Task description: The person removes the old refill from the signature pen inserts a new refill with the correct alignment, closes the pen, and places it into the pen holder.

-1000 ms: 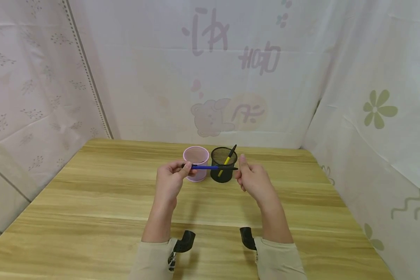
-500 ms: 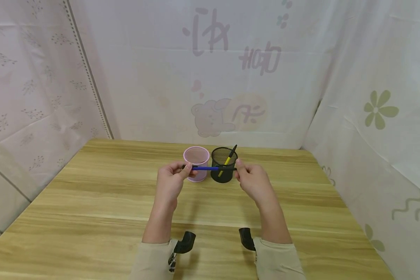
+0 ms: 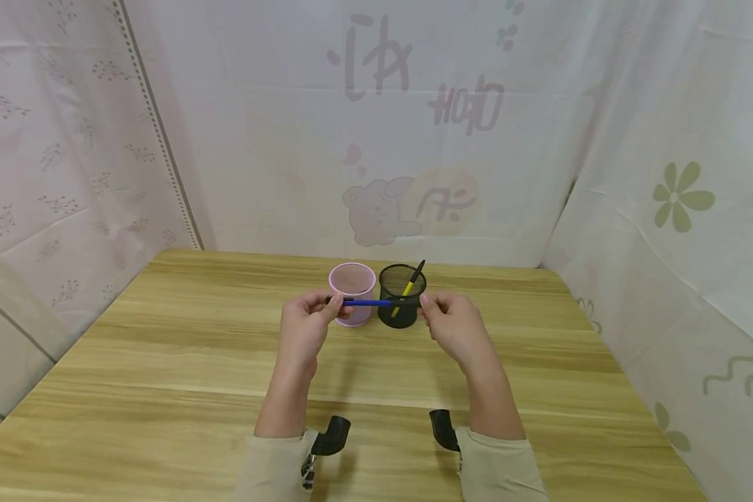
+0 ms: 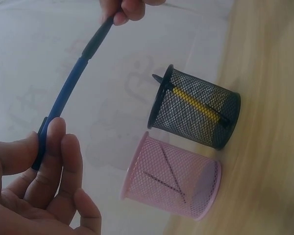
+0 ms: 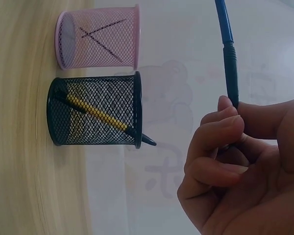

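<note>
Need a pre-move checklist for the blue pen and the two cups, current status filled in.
1. Left hand pinches the blue pen near its clip: ok.
2. Right hand pinches its black end: ok.
3. Blue pen clear of both cups: ok, apart in the wrist views.
4. Pink mesh cup upright on the table: ok.
5. Black mesh cup upright, yellow pen leaning inside: ok.
6. Blue pen's point retracted: cannot tell, fingers hide it.
</note>
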Motion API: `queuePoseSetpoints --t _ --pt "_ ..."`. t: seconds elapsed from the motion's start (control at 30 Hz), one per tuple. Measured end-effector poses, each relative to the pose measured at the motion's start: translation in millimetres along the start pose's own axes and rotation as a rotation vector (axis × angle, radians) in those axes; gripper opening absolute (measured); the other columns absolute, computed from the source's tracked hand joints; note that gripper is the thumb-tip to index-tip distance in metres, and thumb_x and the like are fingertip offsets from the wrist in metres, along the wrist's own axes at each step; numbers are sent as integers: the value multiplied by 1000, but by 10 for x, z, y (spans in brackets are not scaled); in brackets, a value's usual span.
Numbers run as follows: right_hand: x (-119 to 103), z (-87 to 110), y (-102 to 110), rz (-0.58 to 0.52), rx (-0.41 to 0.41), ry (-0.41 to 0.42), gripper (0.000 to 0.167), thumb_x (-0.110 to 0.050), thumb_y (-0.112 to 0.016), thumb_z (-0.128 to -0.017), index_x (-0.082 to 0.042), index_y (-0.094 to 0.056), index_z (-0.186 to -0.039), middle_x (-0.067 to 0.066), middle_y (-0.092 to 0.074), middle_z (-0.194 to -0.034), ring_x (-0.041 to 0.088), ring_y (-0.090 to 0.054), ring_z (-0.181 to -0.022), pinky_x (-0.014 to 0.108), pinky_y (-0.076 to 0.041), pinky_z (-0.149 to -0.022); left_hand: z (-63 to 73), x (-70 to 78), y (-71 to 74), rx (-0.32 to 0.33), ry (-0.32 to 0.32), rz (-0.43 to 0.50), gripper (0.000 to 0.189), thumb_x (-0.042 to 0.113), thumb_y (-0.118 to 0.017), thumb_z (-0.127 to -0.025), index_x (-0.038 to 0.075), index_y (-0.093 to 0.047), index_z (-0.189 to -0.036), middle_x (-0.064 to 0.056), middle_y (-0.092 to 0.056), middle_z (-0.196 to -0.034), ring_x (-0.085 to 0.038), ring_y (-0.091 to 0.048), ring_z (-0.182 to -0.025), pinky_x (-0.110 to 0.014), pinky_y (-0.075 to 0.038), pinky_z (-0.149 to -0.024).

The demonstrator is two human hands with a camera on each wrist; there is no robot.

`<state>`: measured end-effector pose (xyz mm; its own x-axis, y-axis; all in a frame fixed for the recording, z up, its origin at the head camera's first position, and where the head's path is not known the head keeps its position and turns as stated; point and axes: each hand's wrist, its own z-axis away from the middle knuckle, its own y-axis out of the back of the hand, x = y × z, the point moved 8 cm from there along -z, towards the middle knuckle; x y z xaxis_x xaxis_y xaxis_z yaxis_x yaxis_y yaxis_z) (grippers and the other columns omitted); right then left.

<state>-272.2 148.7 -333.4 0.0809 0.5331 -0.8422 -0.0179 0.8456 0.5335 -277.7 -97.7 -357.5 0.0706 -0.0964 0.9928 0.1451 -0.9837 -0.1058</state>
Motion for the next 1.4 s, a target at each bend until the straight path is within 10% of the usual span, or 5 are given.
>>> queuePoseSetpoints --t 0.73,1.4 --pt "-60 51 33 -55 4 -3 26 -24 -53 -113 -4 -65 -125 13 -68 -119 20 -59 -81 29 -46 -68 -1 -3 35 13 16 7 16 10 -70 -103 -4 -75 -108 6 -76 -71 -13 -74 -80 -49 -38 -114" --pt "-101 45 93 -47 18 0 30 -23 -52 -113 -2 -62 -132 14 -67 -119 19 -59 -82 29 -46 -68 -28 33 135 17 4 25 18 12 -69 -104 -4 -75 -109 4 -77 -73 -18 -78 -81 -57 -38 -122"
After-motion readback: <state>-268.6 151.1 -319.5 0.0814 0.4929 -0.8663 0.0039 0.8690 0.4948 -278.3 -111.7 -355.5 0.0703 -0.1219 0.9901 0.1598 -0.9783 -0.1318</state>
